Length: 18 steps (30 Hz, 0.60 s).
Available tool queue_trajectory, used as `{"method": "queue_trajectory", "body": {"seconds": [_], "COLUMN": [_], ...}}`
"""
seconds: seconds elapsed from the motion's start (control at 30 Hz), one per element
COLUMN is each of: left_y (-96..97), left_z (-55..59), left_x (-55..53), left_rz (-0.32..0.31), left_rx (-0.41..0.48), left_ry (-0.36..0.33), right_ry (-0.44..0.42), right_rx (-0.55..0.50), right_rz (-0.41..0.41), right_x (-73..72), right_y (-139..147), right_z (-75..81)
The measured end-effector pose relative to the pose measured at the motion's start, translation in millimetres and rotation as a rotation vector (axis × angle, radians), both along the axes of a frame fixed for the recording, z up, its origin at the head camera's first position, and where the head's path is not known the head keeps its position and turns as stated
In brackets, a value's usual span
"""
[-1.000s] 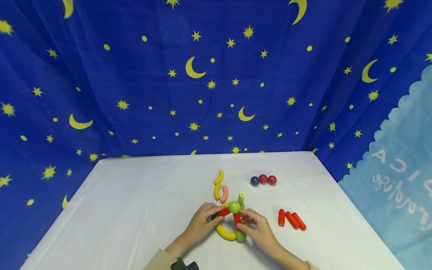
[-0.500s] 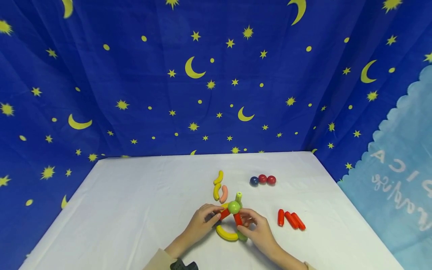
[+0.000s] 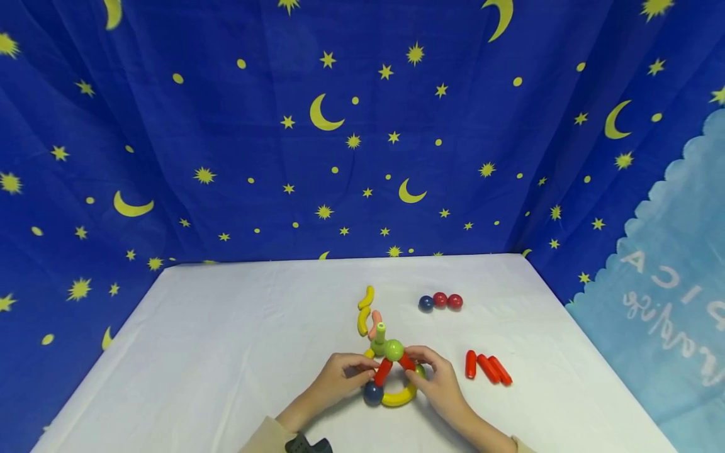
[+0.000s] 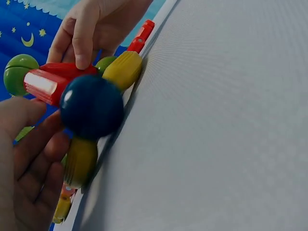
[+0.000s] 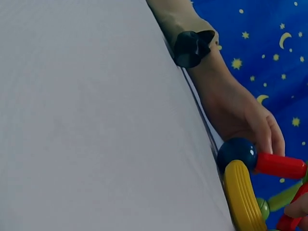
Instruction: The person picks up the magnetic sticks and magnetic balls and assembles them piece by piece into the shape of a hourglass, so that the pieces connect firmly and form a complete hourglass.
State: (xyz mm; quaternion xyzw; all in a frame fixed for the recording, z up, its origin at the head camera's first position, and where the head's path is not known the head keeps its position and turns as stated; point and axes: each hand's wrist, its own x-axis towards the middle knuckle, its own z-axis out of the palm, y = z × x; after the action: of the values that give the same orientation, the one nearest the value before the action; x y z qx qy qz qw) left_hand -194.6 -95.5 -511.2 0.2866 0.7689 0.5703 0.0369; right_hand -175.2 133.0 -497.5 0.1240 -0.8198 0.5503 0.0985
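Note:
A small frame of magnetic balls and rods stands between the two hands. Its base has a dark blue ball [image 3: 373, 393] in front, a curved yellow rod [image 3: 399, 396] and green balls. Two red rods [image 3: 383, 372] lean up to a light green ball [image 3: 393, 350] at the top. Behind it a pale green rod [image 3: 381, 332] stands upright on another green ball [image 3: 379, 346]. My left hand [image 3: 342, 377] pinches the left red rod between thumb and fingers. On the other side my right hand [image 3: 438, 380] pinches the second red rod [image 5: 301, 195], partly hiding it.
Several loose pieces lie on the white table [image 3: 255, 352]: three red rods [image 3: 489, 369] at right, a blue ball [image 3: 426, 304] beside two red balls [image 3: 447, 301] farther back. Short curved yellow rods [image 3: 364, 321] and a pink rod [image 3: 376, 322] lie just behind the frame.
The frame has turned counterclockwise as seen from above: the blue ball came from the left to the front, and the upright green rod swung leftward. Both hands stay about where they were.

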Motion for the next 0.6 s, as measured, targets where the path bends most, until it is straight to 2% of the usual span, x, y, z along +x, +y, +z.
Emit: {"method": "queue_trajectory", "body": {"seconds": [0.13,0.2,0.27,0.4,0.43,0.5,0.6], "left_y": [0.5,0.8,1.4,5.3,6.3,7.9,7.8], "left_z": [0.0,-0.4,0.3,1.0,0.2,-1.8,-4.2], "left_x": [0.9,1.1,0.9,-2.7,-4.6,-8.2,-11.8], "left_rz": [-0.082,-0.075,0.016,0.361,0.422,0.479,0.426], "left_rx": [-0.008,-0.008,-0.001,0.011,0.012,-0.001,-0.03], "left_ry": [-0.068,-0.077,-0.049,0.051,0.06,0.058,0.05], "right_ry": [-0.073,-0.122,-0.17,-0.212,-0.216,-0.22,-0.216], "right_rx": [-0.054,-0.095,-0.129,-0.151,-0.152,-0.153,-0.15], "right_rz": [0.041,0.076,0.109,0.162,0.169,0.178,0.187], "right_x": [-5.7,-8.9,-11.9,-14.6,-14.9,-15.4,-16.6], "right_y": [5,8,10,13,13,14,14], "right_z": [-2.9,-4.7,-6.0,-6.8,-6.9,-7.0,-7.4]}}
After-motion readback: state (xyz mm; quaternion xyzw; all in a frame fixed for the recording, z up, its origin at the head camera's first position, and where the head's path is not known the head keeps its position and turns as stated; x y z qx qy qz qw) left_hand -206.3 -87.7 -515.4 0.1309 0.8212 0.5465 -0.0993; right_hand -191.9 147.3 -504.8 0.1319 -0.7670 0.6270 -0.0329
